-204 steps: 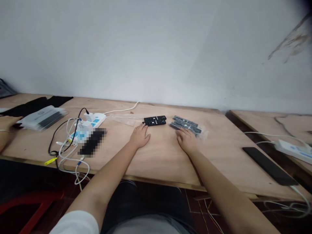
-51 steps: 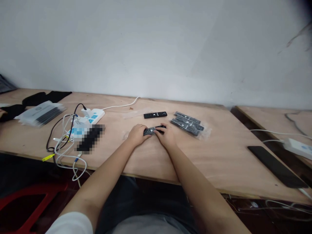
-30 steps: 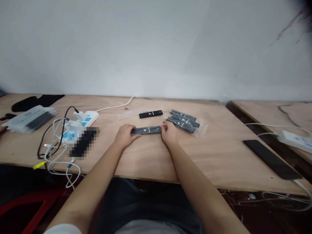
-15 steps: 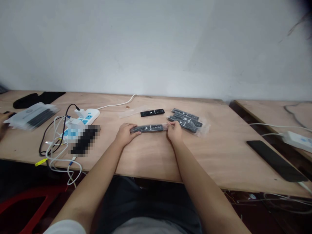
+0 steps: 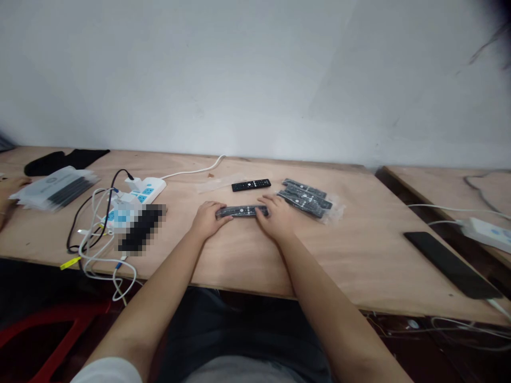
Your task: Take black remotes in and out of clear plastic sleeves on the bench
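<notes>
A black remote control in a clear plastic sleeve (image 5: 239, 211) lies on the plywood table (image 5: 351, 255) in front of me. My left hand (image 5: 207, 219) grips its left end with curled fingers. My right hand (image 5: 274, 218) rests over its right end, fingers bent on it. A bare black remote (image 5: 250, 185) lies just behind. To the right sits a pile of bagged remotes (image 5: 306, 197). An empty clear sleeve (image 5: 213, 183) lies left of the bare remote.
A white power strip (image 5: 138, 192) with tangled cables (image 5: 98, 239) sits at the left, beside a blurred dark object. A stack of bagged items (image 5: 58, 187) and black cloth (image 5: 64, 158) lie far left. A black phone (image 5: 451, 263) lies at right; another person's hand (image 5: 10, 186) shows at the left edge.
My right hand slid left from the sleeve's right tip onto the remote's right end. The bagged remote stays between both hands at the table's middle.
</notes>
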{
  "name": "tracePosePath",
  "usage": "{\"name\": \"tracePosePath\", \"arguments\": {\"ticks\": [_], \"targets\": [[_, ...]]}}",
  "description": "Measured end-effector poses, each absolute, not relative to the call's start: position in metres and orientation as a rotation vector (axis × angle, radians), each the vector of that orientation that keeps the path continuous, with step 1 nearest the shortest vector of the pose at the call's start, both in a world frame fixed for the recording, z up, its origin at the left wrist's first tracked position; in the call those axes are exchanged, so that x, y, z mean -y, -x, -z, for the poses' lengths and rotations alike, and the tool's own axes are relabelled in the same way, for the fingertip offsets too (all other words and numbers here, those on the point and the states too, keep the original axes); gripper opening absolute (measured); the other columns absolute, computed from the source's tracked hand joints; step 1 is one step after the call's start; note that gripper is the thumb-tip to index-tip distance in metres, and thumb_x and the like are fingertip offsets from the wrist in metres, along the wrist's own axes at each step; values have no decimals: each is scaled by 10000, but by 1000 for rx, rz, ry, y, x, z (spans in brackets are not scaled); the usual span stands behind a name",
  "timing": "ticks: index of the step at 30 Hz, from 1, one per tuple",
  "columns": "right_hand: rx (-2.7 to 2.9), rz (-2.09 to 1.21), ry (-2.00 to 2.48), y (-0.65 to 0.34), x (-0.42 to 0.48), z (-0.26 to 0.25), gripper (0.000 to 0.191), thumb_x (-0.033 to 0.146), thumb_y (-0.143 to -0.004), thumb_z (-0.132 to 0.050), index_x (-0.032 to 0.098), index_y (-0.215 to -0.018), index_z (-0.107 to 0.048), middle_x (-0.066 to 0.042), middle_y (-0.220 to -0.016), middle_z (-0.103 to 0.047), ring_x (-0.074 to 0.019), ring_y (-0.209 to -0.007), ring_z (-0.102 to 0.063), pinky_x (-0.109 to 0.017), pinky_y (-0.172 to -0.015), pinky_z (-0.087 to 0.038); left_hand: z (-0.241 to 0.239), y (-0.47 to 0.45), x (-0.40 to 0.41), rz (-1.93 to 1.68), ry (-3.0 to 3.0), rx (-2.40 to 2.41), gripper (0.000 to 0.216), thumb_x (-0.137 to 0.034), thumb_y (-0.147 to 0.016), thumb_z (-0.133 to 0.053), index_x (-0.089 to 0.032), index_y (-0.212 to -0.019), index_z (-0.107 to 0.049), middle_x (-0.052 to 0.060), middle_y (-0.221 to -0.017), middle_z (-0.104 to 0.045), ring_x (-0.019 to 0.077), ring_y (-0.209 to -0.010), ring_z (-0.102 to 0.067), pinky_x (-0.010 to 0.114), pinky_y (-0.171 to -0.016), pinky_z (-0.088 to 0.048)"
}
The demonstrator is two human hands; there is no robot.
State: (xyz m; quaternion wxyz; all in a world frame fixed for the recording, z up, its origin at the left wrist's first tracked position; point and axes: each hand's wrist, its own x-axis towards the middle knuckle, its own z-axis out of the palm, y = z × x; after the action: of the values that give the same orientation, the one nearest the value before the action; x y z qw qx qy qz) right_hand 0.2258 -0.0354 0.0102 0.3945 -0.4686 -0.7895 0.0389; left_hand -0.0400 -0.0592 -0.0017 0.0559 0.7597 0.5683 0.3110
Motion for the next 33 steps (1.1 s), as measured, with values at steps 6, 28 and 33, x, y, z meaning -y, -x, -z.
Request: {"name": "tracePosePath", "arguments": {"ticks": [6,28,33], "targets": [[2313,-228,1179,-216,37,1,510,373,-915,-628,261,-1411,-598,-121,-1383,-636,-342,-1290,-534,-552,-1120,-368,6,40,58,-926,-2296,-1796,540,-570,-812,-752,-204,-1202,-681,112,-1172,-716,298,-1112,-632,449,-1021,-478],[1828,111,1987,-376,-19,-10,436,391,-877,-569,227,-1265,-681,-174,-1265,-652,-378,-1186,-561,-627,-1050,-362,7,36,60,-836,-2325,-1863,515,-580,-893,-640,-176,-1212,-651,151,-1207,-680,322,-1173,-601,466,-1051,-452],[1791,184,1892,-358,-21,-20,453,355,-817,-591,222,-1238,-694,-160,-1430,-553,-392,-1288,-509,-645,-1099,-319,3,33,63,-826,-2324,-1862,464,-550,-911,-625,-183,-1193,-656,140,-1194,-686,318,-1180,-598,463,-1066,-444]]}}
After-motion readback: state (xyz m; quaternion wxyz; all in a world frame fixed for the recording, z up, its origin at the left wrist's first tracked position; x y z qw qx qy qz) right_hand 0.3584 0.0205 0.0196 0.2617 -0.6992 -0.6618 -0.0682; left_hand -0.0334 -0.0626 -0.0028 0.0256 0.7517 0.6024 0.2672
